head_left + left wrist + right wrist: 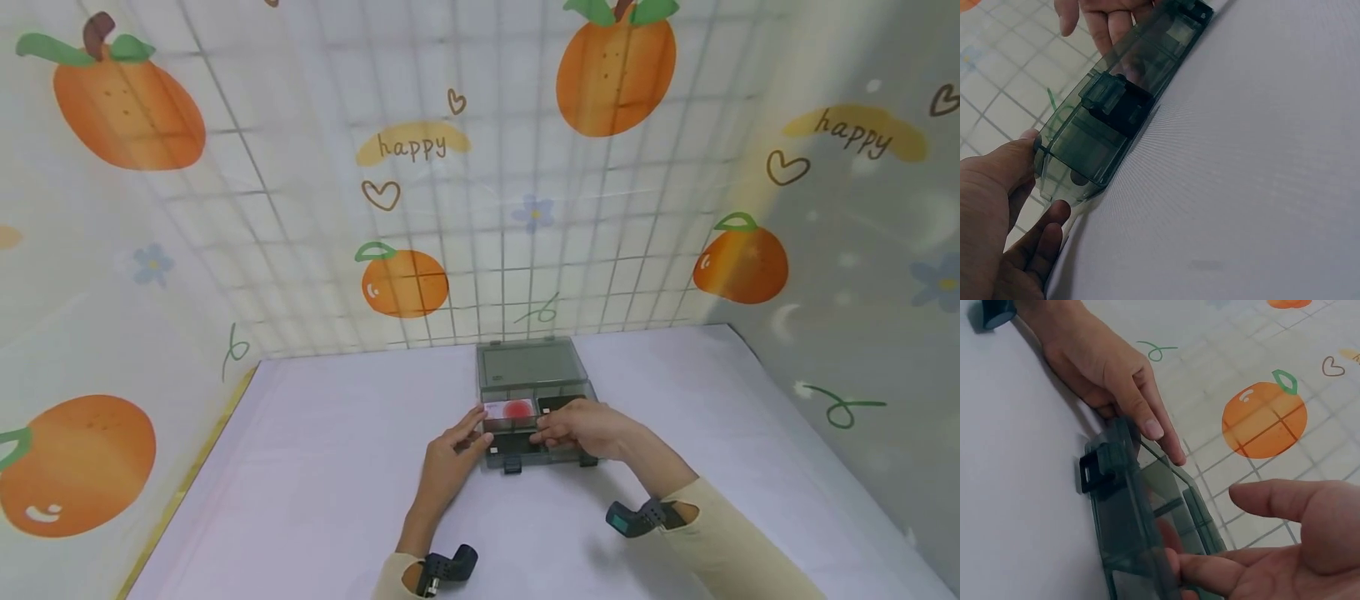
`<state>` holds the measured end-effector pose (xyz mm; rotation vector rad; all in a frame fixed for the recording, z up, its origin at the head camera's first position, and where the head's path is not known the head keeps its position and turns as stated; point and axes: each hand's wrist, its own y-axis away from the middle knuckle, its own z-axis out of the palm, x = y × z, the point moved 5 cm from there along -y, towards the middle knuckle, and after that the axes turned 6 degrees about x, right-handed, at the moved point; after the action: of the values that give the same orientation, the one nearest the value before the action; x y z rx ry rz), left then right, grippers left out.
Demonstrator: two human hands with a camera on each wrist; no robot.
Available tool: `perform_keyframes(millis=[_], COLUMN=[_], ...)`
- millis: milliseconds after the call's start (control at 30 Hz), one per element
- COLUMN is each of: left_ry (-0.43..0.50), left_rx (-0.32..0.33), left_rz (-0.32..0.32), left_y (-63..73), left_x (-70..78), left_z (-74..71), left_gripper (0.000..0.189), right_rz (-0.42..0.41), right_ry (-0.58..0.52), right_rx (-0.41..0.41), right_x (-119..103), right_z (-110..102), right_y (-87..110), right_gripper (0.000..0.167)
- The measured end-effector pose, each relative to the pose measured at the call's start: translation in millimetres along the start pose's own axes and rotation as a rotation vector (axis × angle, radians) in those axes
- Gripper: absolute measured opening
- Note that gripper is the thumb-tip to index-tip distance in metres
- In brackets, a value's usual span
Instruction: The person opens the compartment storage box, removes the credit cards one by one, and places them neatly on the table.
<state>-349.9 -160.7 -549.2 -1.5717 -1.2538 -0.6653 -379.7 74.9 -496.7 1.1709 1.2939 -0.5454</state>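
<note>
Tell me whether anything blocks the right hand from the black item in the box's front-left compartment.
Nothing visible blocks the black item: the lid is open, the right hand is at that item's right end, and the left hand is at the left edge of the box.

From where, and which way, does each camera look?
Head: on the head, facing forward and down at the case; left hand, right hand, sleeves show.
Left wrist: on that wrist, facing the case's latched front; both hands.
Right wrist: on that wrist, facing the case and left hand; both hands.
Both wrist views share that front.
</note>
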Motion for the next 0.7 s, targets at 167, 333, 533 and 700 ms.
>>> perform_keyframes(millis=[167,333,533,700], left_ry=[-0.009,-0.025,-0.022,-0.019], left_rx=[-0.002,0.006,0.004,0.007], left_rz=[0.014,0.019,0.003,0.007], left_y=[-0.5,-1.7,-0.1,-0.9], left_x=[0.4,1.3,1.1,0.3], left_z=[0.9,-0.8,-1.2,-1.8], left_gripper=[0.049,0.047,0.047,0.047], right_rz=[0.03,0.075,0.045,-0.028], right_ry=[0.057,0.012,-0.017,0.131], right_rx=[-0.001,-0.043,0.029,0.14], right_x=[-1.3,1.4,4.0,-0.5], right_z=[-4.1,-8.1,-8.8,-5.8], right_y=[3.5,-3.4,-3.3,2.4], right_gripper=[0.039,0.041,0.034,0.027])
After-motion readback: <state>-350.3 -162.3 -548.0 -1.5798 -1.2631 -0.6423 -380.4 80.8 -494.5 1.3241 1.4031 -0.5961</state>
